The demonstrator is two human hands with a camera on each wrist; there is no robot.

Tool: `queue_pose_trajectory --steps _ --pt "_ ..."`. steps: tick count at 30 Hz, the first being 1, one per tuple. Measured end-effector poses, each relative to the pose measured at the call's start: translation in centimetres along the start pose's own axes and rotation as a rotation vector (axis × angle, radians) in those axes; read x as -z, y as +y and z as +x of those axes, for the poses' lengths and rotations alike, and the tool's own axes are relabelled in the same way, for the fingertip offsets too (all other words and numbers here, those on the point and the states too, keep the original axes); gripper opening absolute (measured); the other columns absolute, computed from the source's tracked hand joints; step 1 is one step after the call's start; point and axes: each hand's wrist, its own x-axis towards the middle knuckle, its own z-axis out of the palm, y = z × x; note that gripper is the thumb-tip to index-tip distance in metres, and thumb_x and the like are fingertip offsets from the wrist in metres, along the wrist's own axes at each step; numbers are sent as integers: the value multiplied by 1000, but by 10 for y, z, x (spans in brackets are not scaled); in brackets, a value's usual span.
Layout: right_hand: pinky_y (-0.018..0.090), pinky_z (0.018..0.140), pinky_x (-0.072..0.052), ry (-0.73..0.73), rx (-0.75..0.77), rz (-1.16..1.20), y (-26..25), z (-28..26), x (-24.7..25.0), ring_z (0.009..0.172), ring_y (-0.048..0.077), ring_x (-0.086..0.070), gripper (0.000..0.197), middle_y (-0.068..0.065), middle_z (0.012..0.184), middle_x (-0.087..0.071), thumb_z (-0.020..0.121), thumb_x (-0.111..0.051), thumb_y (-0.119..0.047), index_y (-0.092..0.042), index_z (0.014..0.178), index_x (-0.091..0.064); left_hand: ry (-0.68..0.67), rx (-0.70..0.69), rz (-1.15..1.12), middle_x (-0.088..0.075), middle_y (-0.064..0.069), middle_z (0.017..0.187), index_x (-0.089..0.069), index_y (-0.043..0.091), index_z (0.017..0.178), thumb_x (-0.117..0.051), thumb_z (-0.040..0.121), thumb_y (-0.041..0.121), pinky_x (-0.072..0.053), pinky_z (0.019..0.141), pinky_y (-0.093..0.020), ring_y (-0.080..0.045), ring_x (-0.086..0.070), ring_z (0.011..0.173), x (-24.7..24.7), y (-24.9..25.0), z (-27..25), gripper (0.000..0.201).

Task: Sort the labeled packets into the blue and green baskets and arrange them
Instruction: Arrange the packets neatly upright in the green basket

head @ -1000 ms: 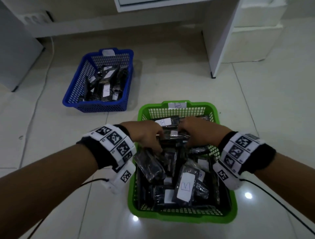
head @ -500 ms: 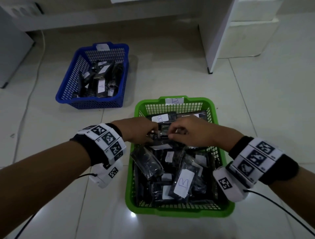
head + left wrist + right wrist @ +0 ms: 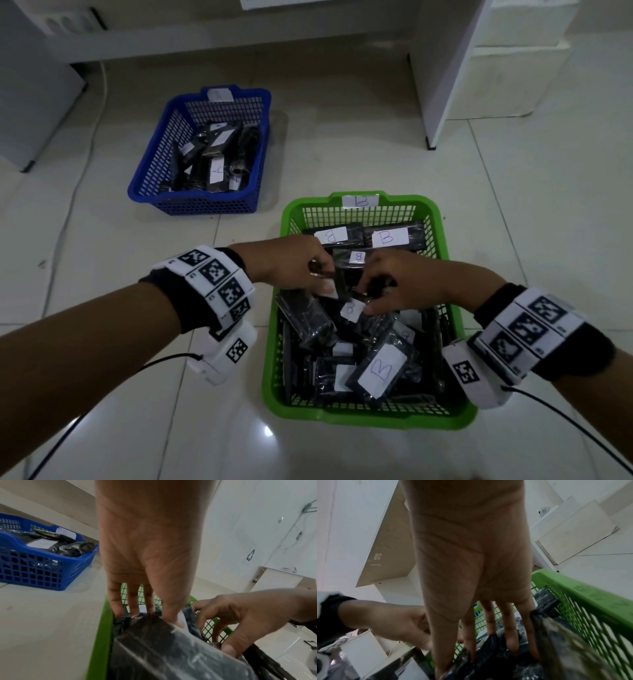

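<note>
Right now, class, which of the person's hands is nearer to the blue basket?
Left. The left hand works at the green basket's left side, the side facing the blue basket; the right hand is further right, over the packets.

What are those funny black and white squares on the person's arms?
Each wrist wears a black band wrapped with white blocks printed with black square codes, like pixel puzzles. Under the left hand and the right hand hangs a small white camera box with its own code and a thin black cable. The forearms are bare.
</note>
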Motion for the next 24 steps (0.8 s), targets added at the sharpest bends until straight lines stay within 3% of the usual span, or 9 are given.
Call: queue_pose_trajectory --steps 1,3,5,7,10,13,16,20,24 --pt "13 78 -42 25 -12 -3 -1 -2 0 94 6 -52 39 -7 110 -50 80 -75 -47 -22 110 -70 38 -11 24 -66 1 104 -70 17 105 -64 97 38 -49 77 -32 -16 -62 92 3 -2 2 23" --pt "16 80 -46 41 -51 -8 -10 -8 -2 95 7 -52 48 -9 110 -49 77 -72 -60 -23 108 -69 160 4 48 -65 1 94 -64 18 102 -55 102 34 -39 63 -29 -12 -57 78 10 -8 8 17" --pt "29 84 -53 24 -64 -111 -21 -12 -7 98 10 -54 71 -9 110 -50 66 -62 -81 -25 108 -65 273 51 64 -60 3 91 -57 23 119 -53 104 27 -34 58 -26 -4 -50 72 18 -16 13 17" --pt "35 82 -53 20 -74 -309 -32 -12 -14 99 14 -53 84 -7 110 -48 61 -55 -89 -22 111 -62 302 85 55 -58 1 88 -47 26 133 -53 104 22 -36 56 -27 -5 -51 70 25 -23 20 29" --pt "34 78 -52 18 -79 -386 -41 -8 -18 98 20 -55 64 -1 107 -51 71 -65 -70 -15 104 -61 277 78 45 -65 -8 100 -48 27 135 -51 104 16 -39 57 -29 -14 -57 73 35 -31 35 33" --pt "25 69 -54 -21 -157 -113 -35 -15 10 83 12 -61 43 -7 92 -58 72 -75 -55 -17 90 -64 281 50 57 -65 -7 110 -52 26 136 -49 105 15 -42 65 -31 -20 -60 84 40 -32 50 33" --pt "26 78 -57 76 -232 -1 -11 -20 57 84 6 -63 38 -9 97 -65 74 -79 -44 -23 104 -69 277 35 40 -66 -6 115 -52 27 136 -51 104 18 -44 71 -32 -19 -61 90 40 -30 62 33" --pt "31 80 -50 213 -261 -306 25 0 71 95 18 -59 35 -3 99 -61 77 -78 -33 -22 108 -67 298 30 255 -66 -5 119 -51 29 136 -60 99 30 -48 78 -34 -22 -61 98 32 -27 69 38" --pt "36 76 -44 288 -302 -606 40 12 50 106 21 -53 26 -2 107 -63 84 -69 -38 -28 107 -65 370 -39 644 -65 1 119 -50 30 138 -62 94 45 -53 71 -38 -25 -62 102 23 -22 68 48"
